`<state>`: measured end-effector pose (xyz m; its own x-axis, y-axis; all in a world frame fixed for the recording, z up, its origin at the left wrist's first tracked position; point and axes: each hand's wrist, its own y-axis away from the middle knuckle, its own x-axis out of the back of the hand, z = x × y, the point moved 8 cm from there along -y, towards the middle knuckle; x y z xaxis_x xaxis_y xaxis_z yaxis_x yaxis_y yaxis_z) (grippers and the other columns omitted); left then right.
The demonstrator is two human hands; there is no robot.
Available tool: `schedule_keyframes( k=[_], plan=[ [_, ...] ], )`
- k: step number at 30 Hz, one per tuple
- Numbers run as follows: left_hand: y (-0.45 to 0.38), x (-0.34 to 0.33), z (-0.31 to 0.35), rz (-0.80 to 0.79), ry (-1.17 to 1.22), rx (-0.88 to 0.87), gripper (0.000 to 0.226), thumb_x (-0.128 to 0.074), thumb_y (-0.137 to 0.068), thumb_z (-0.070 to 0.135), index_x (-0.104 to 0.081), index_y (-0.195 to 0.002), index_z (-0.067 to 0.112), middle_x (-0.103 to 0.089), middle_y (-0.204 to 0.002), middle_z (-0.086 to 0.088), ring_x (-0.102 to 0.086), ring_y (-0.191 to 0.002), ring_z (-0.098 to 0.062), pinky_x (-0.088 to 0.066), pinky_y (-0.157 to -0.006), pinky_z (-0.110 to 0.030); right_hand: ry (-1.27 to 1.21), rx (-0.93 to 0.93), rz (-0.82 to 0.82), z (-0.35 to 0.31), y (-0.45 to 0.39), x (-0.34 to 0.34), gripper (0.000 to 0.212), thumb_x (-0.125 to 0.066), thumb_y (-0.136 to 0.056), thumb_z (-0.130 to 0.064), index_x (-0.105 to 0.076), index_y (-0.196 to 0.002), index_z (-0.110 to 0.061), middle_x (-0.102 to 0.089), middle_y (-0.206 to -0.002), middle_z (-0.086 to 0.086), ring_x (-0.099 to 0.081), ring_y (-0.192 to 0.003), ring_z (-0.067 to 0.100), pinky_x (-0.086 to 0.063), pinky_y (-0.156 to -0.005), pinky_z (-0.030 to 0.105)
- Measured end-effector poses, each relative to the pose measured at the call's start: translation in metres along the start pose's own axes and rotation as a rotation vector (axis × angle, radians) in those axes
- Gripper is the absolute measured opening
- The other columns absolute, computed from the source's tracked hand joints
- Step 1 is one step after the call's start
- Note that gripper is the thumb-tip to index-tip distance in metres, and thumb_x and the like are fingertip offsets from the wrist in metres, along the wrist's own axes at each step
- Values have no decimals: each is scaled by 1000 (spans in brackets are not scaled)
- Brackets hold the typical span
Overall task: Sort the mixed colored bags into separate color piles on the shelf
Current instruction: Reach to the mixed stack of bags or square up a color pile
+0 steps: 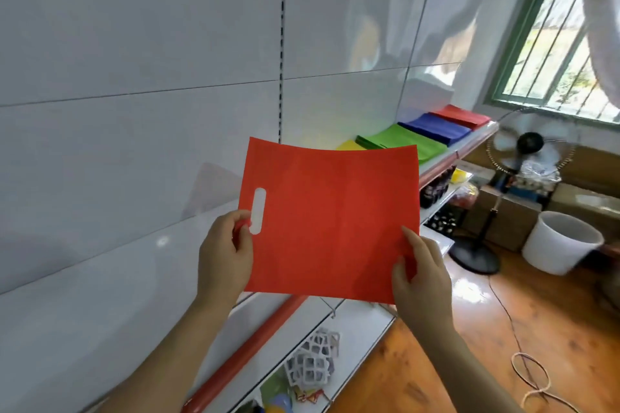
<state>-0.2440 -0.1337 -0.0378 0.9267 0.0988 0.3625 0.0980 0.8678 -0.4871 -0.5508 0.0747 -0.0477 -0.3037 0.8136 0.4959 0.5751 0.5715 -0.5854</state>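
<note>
Between the two hands, held up in front of the shelf, a red bag hangs flat with its cut-out handle slot at the left side. Left hand pinches the bag's left edge just beside that slot, thumb on the front face. Right hand pinches the lower right corner, thumb on the front and the other fingers behind; both grips are narrow, closed on the fabric. No writing or label shows on the bag.

Behind its top edge, sorted piles lie in a row along the shelf: a yellow pile, a green pile, a blue pile and, farthest, a red pile, each touching its neighbour. Right of the shelf edge is open wooden floor, with a standing fan and a white bucket farther off.
</note>
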Motion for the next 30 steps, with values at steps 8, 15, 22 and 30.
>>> schedule_keyframes(
  k=[8,15,22,30],
  plan=[
    [7,-163,98,-161,85,-141,31,-57,-104,16,-62,-130,29,-66,-122,17,-60,-111,0,-47,-92,-18,102,-82,146,110,-26,118,54,-59,-98,-4,-52,-149,-22,-54,-129,-11,-56,-108,8,-50,-89,33],
    [16,-298,165,-255,101,-224,31,-59,-101,6,-65,-128,21,-65,-121,10,-62,-112,-12,-44,-91,-26,166,-174,223,206,-45,190,53,-58,-100,-5,-52,-150,-20,-53,-133,-9,-57,-111,10,-53,-91,35],
    [7,-412,200,-347,119,-248,39,-58,-101,9,-60,-137,24,-66,-132,5,-62,-120,-16,-51,-97,-36,259,-257,275,288,-84,225,54,-59,-100,-6,-51,-151,-19,-53,-133,-8,-55,-111,9,-48,-90,31],
    [-39,-563,228,-453,196,-257,43,-55,-105,11,-56,-147,22,-64,-137,4,-59,-126,-16,-51,-103,-38,338,-344,333,370,-168,243,54,-59,-99,-3,-53,-150,-18,-53,-133,-8,-50,-109,0,-43,-91,25]
  ],
)
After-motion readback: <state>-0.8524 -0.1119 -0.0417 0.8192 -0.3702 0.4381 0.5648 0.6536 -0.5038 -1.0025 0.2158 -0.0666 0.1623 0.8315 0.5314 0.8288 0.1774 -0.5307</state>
